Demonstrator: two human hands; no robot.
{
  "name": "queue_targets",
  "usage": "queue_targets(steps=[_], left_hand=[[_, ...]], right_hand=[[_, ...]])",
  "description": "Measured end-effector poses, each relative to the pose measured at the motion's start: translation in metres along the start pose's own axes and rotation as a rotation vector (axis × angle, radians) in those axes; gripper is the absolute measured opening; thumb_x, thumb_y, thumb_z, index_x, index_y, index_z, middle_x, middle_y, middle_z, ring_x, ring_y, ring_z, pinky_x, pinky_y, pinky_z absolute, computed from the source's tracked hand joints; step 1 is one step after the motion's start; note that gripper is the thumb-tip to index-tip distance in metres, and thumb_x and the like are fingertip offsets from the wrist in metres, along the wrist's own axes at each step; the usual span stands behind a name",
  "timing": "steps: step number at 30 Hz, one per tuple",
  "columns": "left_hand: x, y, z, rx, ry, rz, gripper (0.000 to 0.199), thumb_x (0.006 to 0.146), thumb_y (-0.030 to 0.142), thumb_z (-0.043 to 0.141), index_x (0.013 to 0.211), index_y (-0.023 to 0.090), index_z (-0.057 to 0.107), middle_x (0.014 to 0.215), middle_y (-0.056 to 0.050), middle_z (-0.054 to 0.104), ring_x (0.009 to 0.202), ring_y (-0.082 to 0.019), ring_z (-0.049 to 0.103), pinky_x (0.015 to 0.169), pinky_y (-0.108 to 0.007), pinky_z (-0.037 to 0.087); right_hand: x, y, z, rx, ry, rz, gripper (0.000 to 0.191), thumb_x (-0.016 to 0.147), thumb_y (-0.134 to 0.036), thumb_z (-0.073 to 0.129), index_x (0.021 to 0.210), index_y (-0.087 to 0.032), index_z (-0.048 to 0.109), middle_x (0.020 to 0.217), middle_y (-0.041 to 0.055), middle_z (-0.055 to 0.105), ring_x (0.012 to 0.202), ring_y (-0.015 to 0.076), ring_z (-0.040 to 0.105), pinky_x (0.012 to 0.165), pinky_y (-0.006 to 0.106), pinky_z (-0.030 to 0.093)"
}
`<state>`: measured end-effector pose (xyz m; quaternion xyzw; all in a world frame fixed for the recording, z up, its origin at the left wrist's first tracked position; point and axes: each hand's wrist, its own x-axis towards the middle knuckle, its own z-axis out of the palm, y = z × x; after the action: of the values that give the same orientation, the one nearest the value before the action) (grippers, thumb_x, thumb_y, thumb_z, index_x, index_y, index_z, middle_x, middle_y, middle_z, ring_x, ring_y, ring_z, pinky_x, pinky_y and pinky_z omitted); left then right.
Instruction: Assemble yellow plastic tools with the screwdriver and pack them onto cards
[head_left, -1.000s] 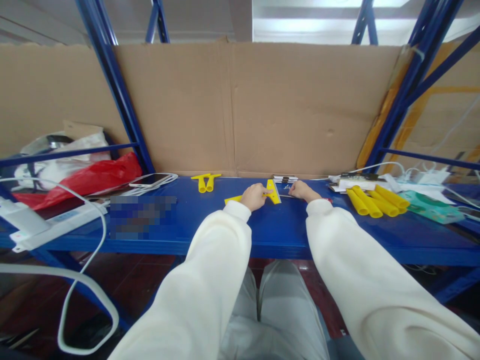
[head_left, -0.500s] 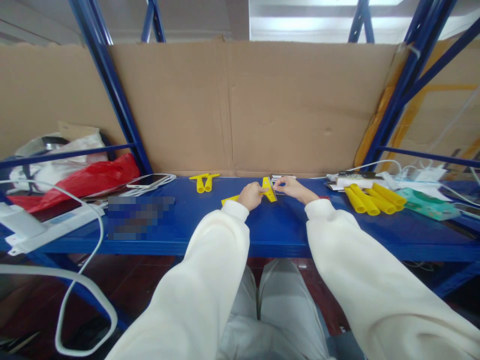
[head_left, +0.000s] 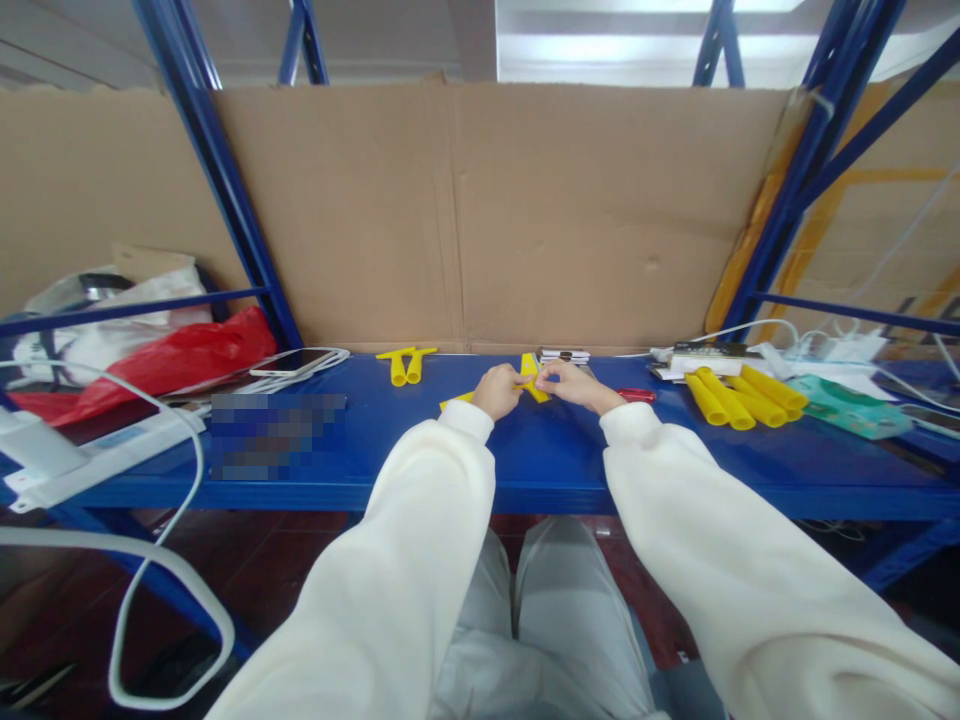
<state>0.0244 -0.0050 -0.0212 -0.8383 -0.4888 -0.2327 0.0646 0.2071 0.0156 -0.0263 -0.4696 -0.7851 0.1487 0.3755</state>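
Observation:
My left hand (head_left: 497, 391) is closed around the handle of a yellow T-shaped plastic tool that looks like a scraper (head_left: 531, 377). The handle's end (head_left: 456, 400) pokes out on the near left side of this hand, and the wide head stands up beyond the fingers. At the head's right edge, my right hand (head_left: 570, 385) is closed in a pinch with its fingertips against the yellow plastic. Whatever lies between those fingertips is too small to make out. Just behind the right hand is a small stack of flat pale pieces (head_left: 564, 355).
Two similar yellow tools (head_left: 406, 366) lie at the back left. Several yellow tubes (head_left: 742, 397) rest at the right beside a green packet (head_left: 851, 405). A red object (head_left: 636, 395) lies near my right wrist. A phone (head_left: 298, 362), cables and a white power strip (head_left: 105, 455) occupy the left.
My right hand has moved left, bringing its fingertips onto the head's edge. The red object by the right wrist shows more fully. The left hand keeps its hold.

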Motion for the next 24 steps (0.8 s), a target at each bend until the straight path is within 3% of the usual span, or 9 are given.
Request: queue_targets(steps=[14,19,24], left_hand=[[-0.001,0.001,-0.004,0.014,-0.042,0.018,0.037,0.087,0.013,0.062,0.118,0.029,0.076,0.111,-0.007,0.072,0.106,-0.021,0.068,0.097,-0.031,0.051],[-0.002,0.003,-0.005,0.017,-0.041,0.018,0.037,0.088,0.013,0.061,0.118,0.028,0.076,0.111,-0.007,0.072,0.106,-0.022,0.068,0.097,-0.032,0.052],[-0.003,0.003,-0.005,0.009,-0.025,0.005,0.037,0.088,0.014,0.062,0.119,0.030,0.075,0.110,-0.006,0.072,0.105,-0.020,0.068,0.097,-0.030,0.052]], right_hand=[[-0.004,-0.016,-0.001,-0.116,-0.040,0.025,0.016,0.075,-0.009,0.064,0.063,-0.018,0.066,0.082,0.0040,0.071,0.088,0.0177,0.065,0.089,0.029,0.048],[-0.006,-0.014,0.001,-0.051,-0.025,0.047,0.014,0.075,-0.011,0.065,0.064,-0.019,0.062,0.080,0.0016,0.068,0.084,0.0163,0.063,0.087,0.029,0.048],[-0.002,-0.004,0.006,0.080,0.043,0.103,0.012,0.074,-0.018,0.070,0.076,-0.020,0.058,0.084,-0.0004,0.066,0.085,0.0161,0.062,0.087,0.032,0.050]])
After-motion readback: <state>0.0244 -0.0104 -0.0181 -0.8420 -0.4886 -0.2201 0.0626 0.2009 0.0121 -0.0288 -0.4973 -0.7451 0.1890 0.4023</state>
